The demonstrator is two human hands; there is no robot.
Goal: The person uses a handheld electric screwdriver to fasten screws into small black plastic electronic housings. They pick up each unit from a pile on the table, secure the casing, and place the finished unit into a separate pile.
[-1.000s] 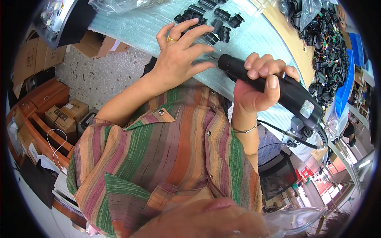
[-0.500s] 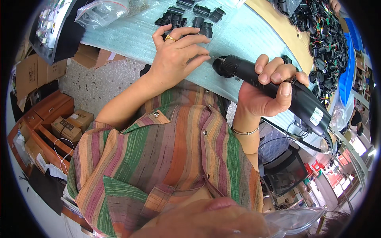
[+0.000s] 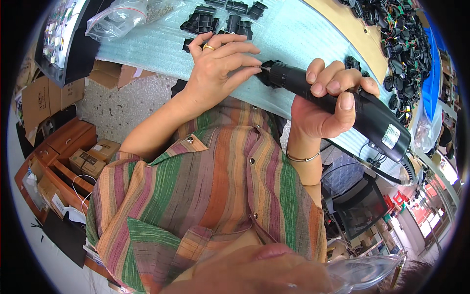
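My right hand (image 3: 325,100) is wrapped round a black electric screwdriver (image 3: 382,122), its nose pointing left and its cable leaving the back end. At the nose is a dark plastic part (image 3: 270,81), mostly covered by the tool. My left hand (image 3: 215,71), with a ring on one finger, is just left of the nose. Its thumb and forefinger tips come together at the bit; whatever they pinch is too small to make out. The other fingers stretch over the table. Beyond them lie several black moulded parts (image 3: 200,20) on the pale blue foam-covered table (image 3: 161,49).
A clear zip bag (image 3: 117,22) and a dark-framed tray (image 3: 61,44) of small parts are at the far left. A heap of black wired parts (image 3: 404,54) lies at the right beside a blue bin (image 3: 431,78). Cardboard boxes (image 3: 90,159) stand low at the left.
The screwdriver's nose has shifted slightly left and up, closer to my left fingertips. My left hand keeps its pinch; the table parts sit a little higher and further left in view.
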